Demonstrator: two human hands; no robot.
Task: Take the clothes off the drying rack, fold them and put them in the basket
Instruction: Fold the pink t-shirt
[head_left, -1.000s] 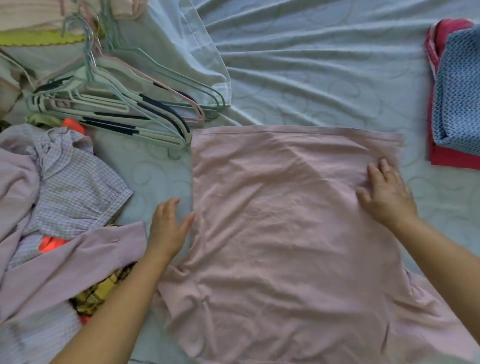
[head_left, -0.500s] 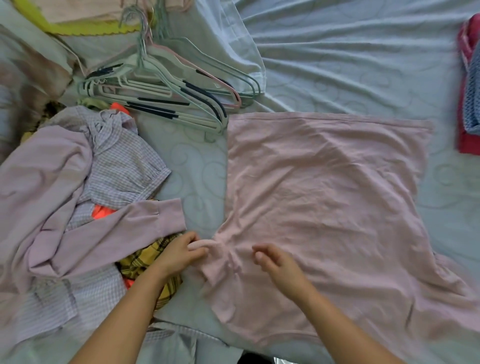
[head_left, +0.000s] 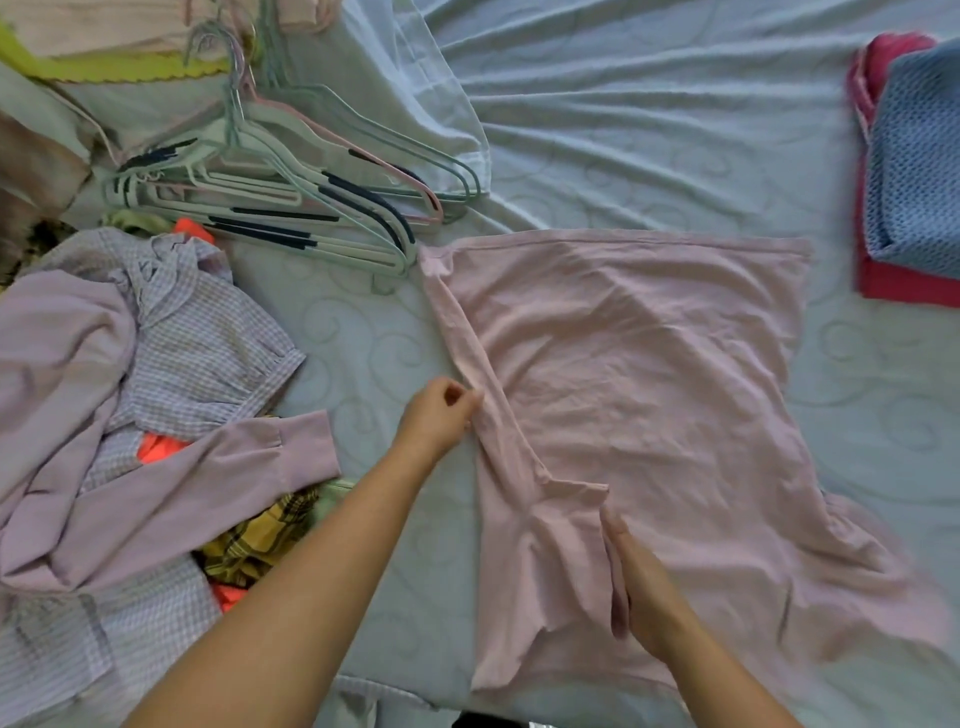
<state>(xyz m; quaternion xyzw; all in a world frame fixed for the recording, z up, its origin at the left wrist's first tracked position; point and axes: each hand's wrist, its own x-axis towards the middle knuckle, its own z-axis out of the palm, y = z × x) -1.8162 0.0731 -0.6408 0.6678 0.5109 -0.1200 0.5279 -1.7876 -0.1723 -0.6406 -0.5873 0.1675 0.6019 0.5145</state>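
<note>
Fingers (head_left: 460, 399) of the left hand (head_left: 439, 418) pinch the pink T-shirt's (head_left: 649, 389) side edge, newly turned inward. The shirt spreads rightward from them. The right hand (head_left: 641, 587) presses flat, fingers straight. Folding has begun.

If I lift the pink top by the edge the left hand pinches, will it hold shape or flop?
Probably flops: the pink top lies thin and wrinkled, its edge rolled over where the left hand pinches it. Likely light for its size, being so thin. It may bunch on the bedsheet rather than slide.
</note>
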